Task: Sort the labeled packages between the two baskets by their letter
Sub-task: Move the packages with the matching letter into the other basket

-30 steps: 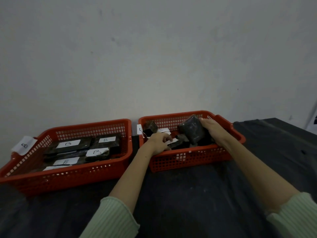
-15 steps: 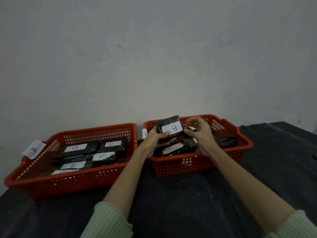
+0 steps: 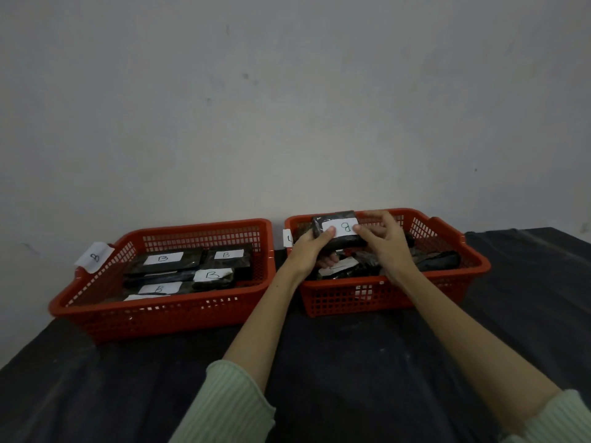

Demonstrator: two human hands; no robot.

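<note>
Package (image 3: 339, 229), black with a white label marked B, is held above the right basket (image 3: 447, 282), long axis running left to right, label tilted toward the camera. Left hand (image 3: 308, 247) clamps its left end, right hand (image 3: 383, 243) its right end.

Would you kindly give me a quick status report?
Left hand and right hand both grip black B-labelled package. Held above right red plastic basket. Nothing blocks left red plastic basket.

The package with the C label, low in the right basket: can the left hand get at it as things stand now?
Probably not yet. The left hand and right hand both hold the B package just above the C-labelled package, covering it.
</note>
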